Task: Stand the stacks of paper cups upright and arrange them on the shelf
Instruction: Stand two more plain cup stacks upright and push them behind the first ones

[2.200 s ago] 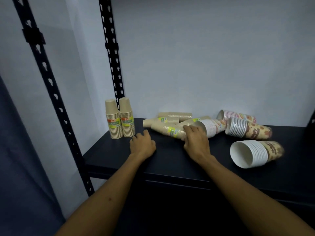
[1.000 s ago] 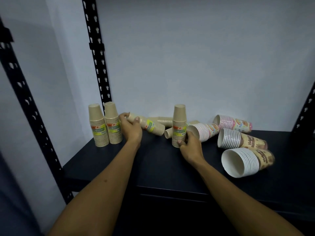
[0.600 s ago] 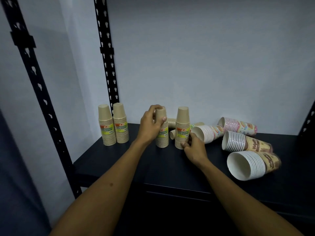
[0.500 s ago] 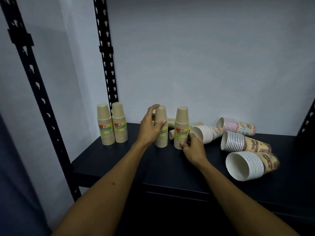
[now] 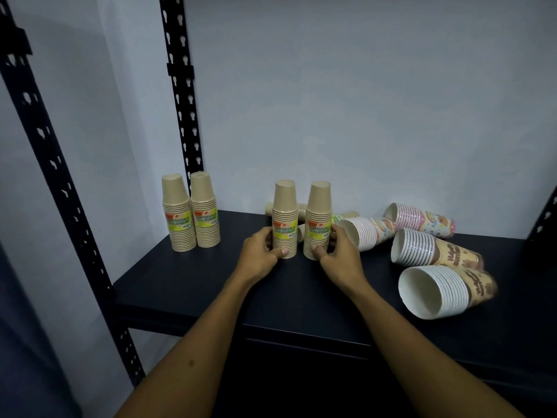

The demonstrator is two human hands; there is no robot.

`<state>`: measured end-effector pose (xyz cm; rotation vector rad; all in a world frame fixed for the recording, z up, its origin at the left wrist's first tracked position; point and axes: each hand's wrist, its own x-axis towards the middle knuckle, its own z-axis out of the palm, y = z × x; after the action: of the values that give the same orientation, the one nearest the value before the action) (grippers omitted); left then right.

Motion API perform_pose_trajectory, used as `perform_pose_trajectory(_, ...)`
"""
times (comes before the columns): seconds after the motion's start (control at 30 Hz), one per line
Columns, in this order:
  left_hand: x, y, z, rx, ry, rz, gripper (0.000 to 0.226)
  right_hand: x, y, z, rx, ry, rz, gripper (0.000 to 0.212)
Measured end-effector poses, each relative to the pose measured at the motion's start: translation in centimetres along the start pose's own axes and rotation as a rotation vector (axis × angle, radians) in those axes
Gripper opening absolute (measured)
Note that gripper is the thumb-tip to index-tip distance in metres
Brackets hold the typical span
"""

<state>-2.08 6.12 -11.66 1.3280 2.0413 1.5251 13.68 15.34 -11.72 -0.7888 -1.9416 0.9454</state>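
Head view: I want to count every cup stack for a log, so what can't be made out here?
- Fallen tan stacks at the back: mostly hidden behind the two held stacks, so their number is unclear.
- Left hand and right hand: most fingers are hidden behind those stacks.
- Print on the nearest big stack: blurred.
- Shelf: its right end is cut off by the picture edge.

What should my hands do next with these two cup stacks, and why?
Probably slide both left. Your left hand and right hand each grip an upright kraft stack, apart from the standing pair near the post; the printed stacks lie toppled.
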Motion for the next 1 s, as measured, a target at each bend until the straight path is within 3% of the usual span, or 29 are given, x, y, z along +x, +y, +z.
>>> perform_pose_trajectory(0.2,0.08,-0.32,0.05,-0.034,-0.017,-0.005,0.047,0.21,-0.05,0.09,-0.021,0.032,0.001,0.046)
perform_pose_trajectory(0.53,-0.15,0.04,0.06,-0.013,-0.019,0.009,0.056,0.17,-0.01,-0.05,-0.025,-0.006,0.001,0.042)
perform_pose_trajectory(1.0,-0.4,0.27,-0.01,0.013,-0.006,0.01,0.051,0.09,0.04,-0.12,0.008,-0.006,0.036,0.042)
